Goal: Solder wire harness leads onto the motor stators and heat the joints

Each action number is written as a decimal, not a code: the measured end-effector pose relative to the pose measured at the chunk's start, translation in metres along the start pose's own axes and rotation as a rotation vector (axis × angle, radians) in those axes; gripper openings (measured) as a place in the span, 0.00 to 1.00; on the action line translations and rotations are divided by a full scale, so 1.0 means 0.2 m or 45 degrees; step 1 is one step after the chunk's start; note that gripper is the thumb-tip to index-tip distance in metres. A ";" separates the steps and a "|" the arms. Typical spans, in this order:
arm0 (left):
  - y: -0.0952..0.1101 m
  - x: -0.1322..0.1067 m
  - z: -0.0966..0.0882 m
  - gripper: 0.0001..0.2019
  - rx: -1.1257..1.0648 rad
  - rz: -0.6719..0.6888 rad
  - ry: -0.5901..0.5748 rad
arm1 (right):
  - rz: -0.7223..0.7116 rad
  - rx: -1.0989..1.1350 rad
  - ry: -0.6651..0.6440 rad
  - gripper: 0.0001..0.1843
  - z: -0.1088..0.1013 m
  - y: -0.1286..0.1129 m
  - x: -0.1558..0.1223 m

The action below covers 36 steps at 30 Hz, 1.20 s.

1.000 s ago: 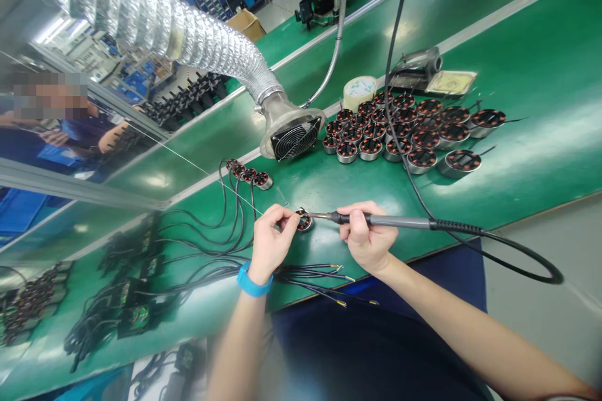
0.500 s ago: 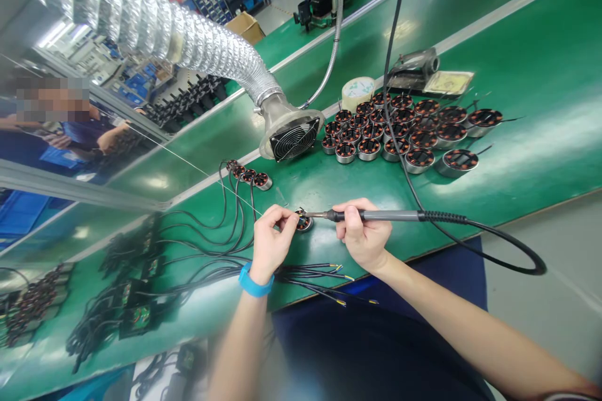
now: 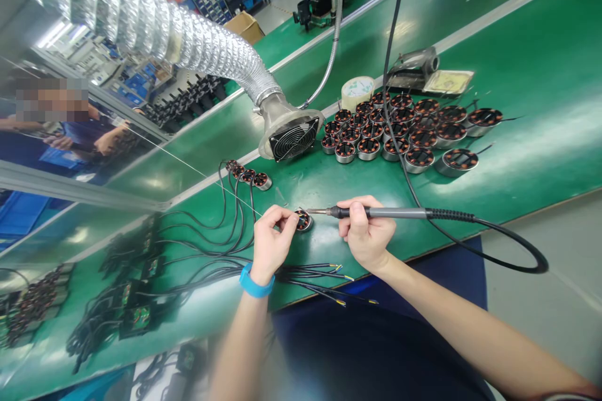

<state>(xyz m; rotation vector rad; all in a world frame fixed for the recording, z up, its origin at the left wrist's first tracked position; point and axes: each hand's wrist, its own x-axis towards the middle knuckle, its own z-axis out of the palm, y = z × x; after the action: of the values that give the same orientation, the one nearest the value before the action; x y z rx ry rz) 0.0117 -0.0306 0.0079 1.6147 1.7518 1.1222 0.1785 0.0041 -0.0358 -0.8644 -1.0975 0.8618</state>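
My right hand (image 3: 369, 232) grips a soldering iron (image 3: 399, 213) by its handle, its tip pointing left at the upper edge of a small round motor stator (image 3: 305, 222). Whether the tip touches it I cannot tell. At the stator's left side my left hand (image 3: 273, 235), with a blue wristband, is closed in a pinch. A thin, pale solder wire (image 3: 202, 172) runs down from the upper left into this hand. A bit of yellow shows by the fingertips; the pinched ends are mostly hidden.
Many stators (image 3: 371, 148) stand at the back right, near a tape roll (image 3: 358, 93). A fume extractor nozzle (image 3: 294, 135) hangs behind my hands. Several stators with cables (image 3: 261, 182) sit left. Black cables (image 3: 310, 272) lie below my left hand. The iron's cord (image 3: 522, 241) loops right. A person stands far left.
My right hand has drawn the soldering iron slightly right and up, so more of the stator shows. My left hand stays at the stator's left side.
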 end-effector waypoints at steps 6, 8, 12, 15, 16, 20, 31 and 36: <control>0.00 0.00 0.00 0.11 -0.011 -0.009 0.004 | -0.002 0.008 -0.001 0.15 0.00 0.00 0.00; 0.00 0.00 0.00 0.11 -0.010 -0.007 0.004 | -0.014 0.018 -0.002 0.14 0.00 0.01 0.00; 0.00 0.00 0.00 0.10 -0.011 -0.009 0.002 | -0.016 0.042 -0.028 0.12 0.00 0.01 0.00; 0.00 0.00 0.00 0.10 -0.008 -0.003 -0.001 | -0.051 0.022 -0.166 0.08 0.00 0.02 0.01; -0.01 0.00 0.00 0.10 -0.004 -0.001 -0.002 | -0.094 -0.015 -0.236 0.08 0.01 0.02 0.01; -0.01 0.00 0.00 0.10 0.033 0.017 -0.003 | -0.357 -0.186 -0.487 0.15 0.05 0.05 0.05; 0.01 -0.02 -0.01 0.10 0.109 0.101 -0.002 | -0.472 -0.233 -0.719 0.21 0.09 0.09 0.05; 0.03 -0.03 -0.03 0.04 0.196 0.142 0.006 | -0.598 -0.275 -0.674 0.22 0.08 0.07 0.04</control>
<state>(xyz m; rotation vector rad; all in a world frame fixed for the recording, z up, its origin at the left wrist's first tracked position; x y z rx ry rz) 0.0116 -0.0387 0.0156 1.8226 1.8088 1.0633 0.1632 0.0200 -0.0423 -0.5184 -1.7974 0.5891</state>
